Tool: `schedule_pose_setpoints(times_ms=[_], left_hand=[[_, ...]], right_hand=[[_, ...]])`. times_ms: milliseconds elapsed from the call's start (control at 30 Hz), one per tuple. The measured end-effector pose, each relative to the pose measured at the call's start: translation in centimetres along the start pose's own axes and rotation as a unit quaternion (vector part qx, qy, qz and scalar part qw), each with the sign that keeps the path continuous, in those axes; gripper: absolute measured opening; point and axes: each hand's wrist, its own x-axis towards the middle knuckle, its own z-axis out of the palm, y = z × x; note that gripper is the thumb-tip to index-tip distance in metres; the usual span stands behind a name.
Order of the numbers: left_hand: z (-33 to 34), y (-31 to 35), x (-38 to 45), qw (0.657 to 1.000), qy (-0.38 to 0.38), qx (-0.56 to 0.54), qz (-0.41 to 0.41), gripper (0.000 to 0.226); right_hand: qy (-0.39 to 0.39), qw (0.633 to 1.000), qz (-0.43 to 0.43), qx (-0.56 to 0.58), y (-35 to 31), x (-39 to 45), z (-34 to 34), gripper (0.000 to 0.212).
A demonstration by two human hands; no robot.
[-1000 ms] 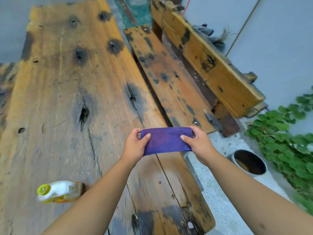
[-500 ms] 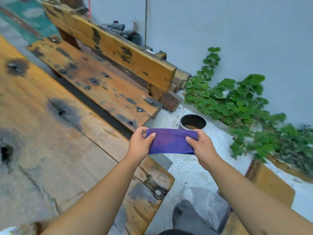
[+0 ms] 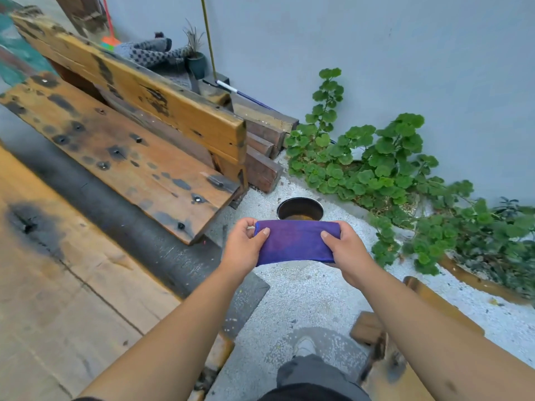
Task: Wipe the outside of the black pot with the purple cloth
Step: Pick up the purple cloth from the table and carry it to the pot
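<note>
Left hand: closed on the left end of the purple cloth, thumb pressed on the upper face, the other fingers curled out of sight beneath it.
Right hand: closed on the right end of the same cloth, thumb on top near the corner, fingers wrapped under the edge.
Hands together: level with each other, apart by the length of the cloth, both arms stretched forward from the bottom of the view.
Purple cloth: folded into a flat, oblong pad, pulled straight between the two hands; deep violet with a redder patch near the middle; held in the air in front of the black pot, covering the pot's near rim in this view.
Black pot: stands upright on the pale gravel ground, mouth open, dark inside with a brownish patch at the bottom, a lighter metallic rim; its outer wall is barely visible from this angle.
Wooden bench: left of the pot, weathered orange planks with black stains, its end just beside the pot.
Green plants: right of and behind the pot, along the grey wall.
Shoe: on the gravel, nearer than the pot, below the cloth.
Wooden table: far left of the pot.
</note>
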Motion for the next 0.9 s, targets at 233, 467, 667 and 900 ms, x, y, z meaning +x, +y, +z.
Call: schedule_pose_setpoints(times_ms=[233,467,667,900], left_hand=[[6.2,0.7,4.5,1.000,-0.017,0.005,-0.018,0.013],[9.5,-0.9,10.4,0.998,-0.045,0.006,-0.039,0.012],[11.6,-4.0,16.9,0.995,-0.066,0.034,-0.061,0.010],[16.2,-8.7,23.0,0.992,-0.090,0.068,-0.053,0.016]], right_hand=[[0.019,1.000,0.016,0.007,-1.3,4.2,-5.5,0.011],[0.053,0.998,0.037,0.023,-0.3,9.2,-7.7,0.009],[0.095,0.995,0.036,-0.008,2.0,15.0,-8.3,0.010],[0.146,0.988,0.012,-0.041,6.5,22.5,-7.0,0.016]])
